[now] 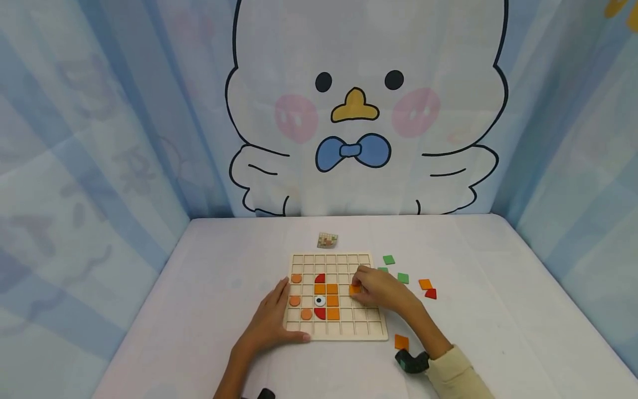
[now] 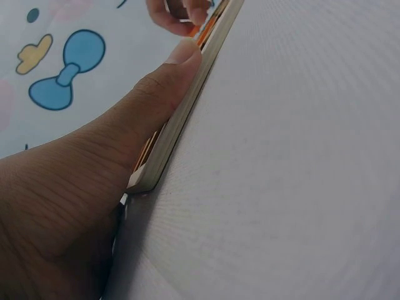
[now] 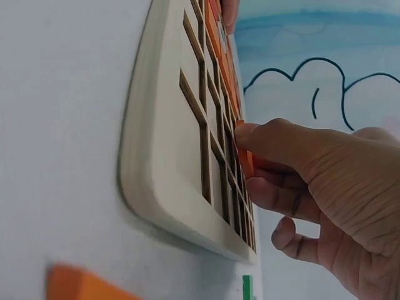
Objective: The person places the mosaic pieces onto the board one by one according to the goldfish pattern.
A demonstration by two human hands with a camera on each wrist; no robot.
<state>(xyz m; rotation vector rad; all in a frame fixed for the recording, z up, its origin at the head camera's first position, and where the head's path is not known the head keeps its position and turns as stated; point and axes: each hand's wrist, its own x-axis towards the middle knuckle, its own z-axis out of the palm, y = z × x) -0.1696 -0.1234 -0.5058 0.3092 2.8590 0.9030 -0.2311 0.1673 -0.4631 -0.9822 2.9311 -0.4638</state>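
Observation:
A pale wooden grid board point(image 1: 360, 329) lies on the white table. My left hand point(image 1: 269, 321) rests at its near-left corner, thumb along the front edge, fingers against the left side; the left wrist view shows the thumb point(image 2: 153, 94) extended on the rim. Between thumb and fingertips, my right hand point(image 1: 382, 289) pinches an orange square tile point(image 3: 245, 161) right at the cells on the board's right part. Set in the grid are orange squares point(image 1: 332, 301), orange discs point(image 1: 306, 314), red quarter-circles point(image 1: 320, 278) and a white eye disc point(image 1: 319, 301).
Green tiles point(image 1: 403, 278) lie right of the board. Farther right are an orange square point(image 1: 425, 284) and a red piece point(image 1: 431, 294). Another orange square point(image 1: 401, 342) sits near my right wrist. A small patterned card point(image 1: 327, 240) lies behind the board.

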